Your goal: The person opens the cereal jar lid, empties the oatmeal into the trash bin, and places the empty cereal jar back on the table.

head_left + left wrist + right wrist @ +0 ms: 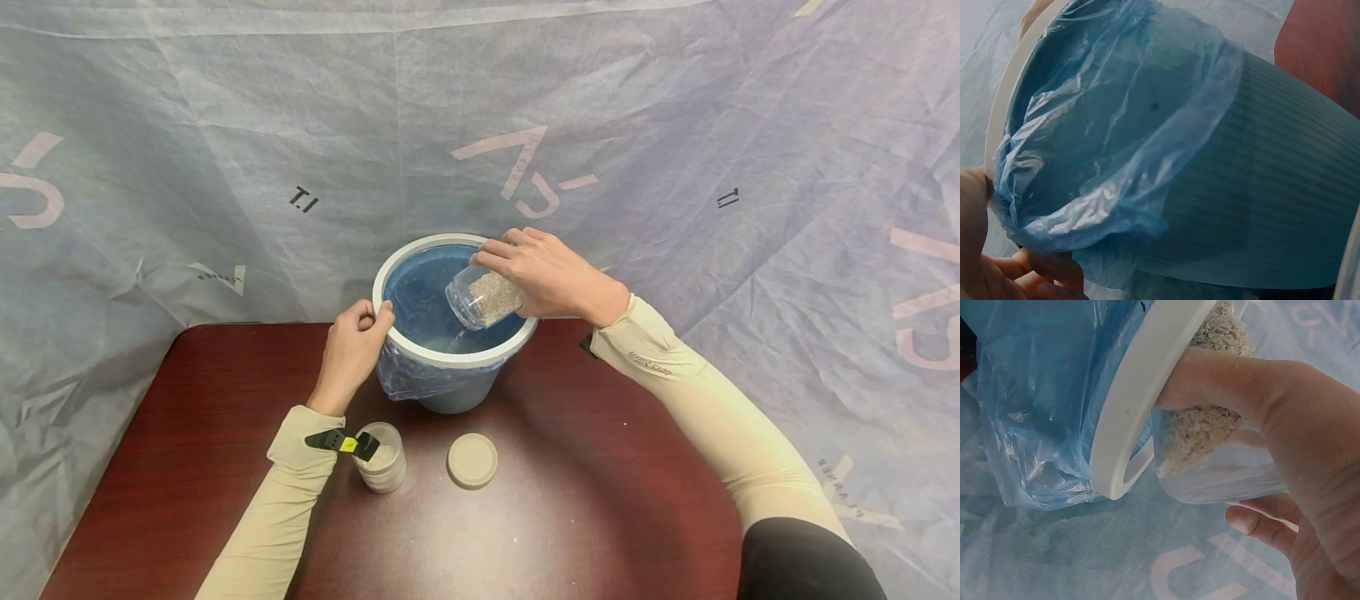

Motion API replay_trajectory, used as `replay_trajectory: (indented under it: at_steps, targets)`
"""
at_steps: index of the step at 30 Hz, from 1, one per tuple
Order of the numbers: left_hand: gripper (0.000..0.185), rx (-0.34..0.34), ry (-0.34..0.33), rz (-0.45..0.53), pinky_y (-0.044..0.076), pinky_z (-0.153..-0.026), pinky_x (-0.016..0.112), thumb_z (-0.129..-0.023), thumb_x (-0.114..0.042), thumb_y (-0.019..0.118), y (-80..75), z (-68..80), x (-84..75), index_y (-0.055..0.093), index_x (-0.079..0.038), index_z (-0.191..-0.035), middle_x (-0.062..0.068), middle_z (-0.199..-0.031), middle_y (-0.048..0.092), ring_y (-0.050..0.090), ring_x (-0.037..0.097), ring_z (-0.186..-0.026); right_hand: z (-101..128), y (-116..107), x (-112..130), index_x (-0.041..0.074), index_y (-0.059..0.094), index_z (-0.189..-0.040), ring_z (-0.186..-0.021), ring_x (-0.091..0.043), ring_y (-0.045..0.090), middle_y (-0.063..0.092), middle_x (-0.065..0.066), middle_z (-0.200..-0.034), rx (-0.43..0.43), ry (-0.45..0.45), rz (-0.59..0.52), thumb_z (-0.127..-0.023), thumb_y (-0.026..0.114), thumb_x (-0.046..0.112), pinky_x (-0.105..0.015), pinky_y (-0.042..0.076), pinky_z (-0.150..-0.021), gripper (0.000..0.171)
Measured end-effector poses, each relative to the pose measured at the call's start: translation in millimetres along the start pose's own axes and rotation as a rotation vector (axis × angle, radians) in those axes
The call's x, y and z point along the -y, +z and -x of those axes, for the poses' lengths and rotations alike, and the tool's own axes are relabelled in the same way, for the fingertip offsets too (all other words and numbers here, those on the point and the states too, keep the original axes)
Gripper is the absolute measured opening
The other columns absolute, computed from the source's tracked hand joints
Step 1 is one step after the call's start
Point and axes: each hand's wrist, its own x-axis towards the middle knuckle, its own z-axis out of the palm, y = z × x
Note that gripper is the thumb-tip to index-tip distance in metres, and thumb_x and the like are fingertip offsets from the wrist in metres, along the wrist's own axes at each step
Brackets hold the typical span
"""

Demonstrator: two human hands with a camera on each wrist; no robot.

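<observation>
Well, clear round jar of coarse flakes, tilted, gripped between thumb and fingers of right hand, left hand pinching smooth rim.

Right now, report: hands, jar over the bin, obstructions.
Right hand grips tilted jar over bin, flakes inside. Left hand grips bin's rim. Nothing visibly in the way.

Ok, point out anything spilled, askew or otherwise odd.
A few pale specks lie loose on the tabletop near the beige lid, perhaps spilled. The bin's liner also hangs unevenly below the rim. The jar tilted in the right hand looks deliberate.
</observation>
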Motion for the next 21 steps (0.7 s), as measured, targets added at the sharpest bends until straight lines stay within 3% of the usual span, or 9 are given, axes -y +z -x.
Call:
replay_trajectory:
  at_steps: [21]
  targets:
    - [0.037,-0.008,-0.008,0.001,0.03,-0.06,0.04,-0.104,-0.042,0.063,-1.3,-0.5,-1.6,0.054,-0.014,-0.081,-0.009,-0.061,0.035,0.042,0.023,-0.063,-3.0,-5.0,4.3,0.008,0.06,-0.143,-0.109,-0.036,0.059,0.063,-0.009,-0.135,0.018,-0.028,0.049,-0.07,0.084,0.005,-0.046,0.05,-0.094,0.077]
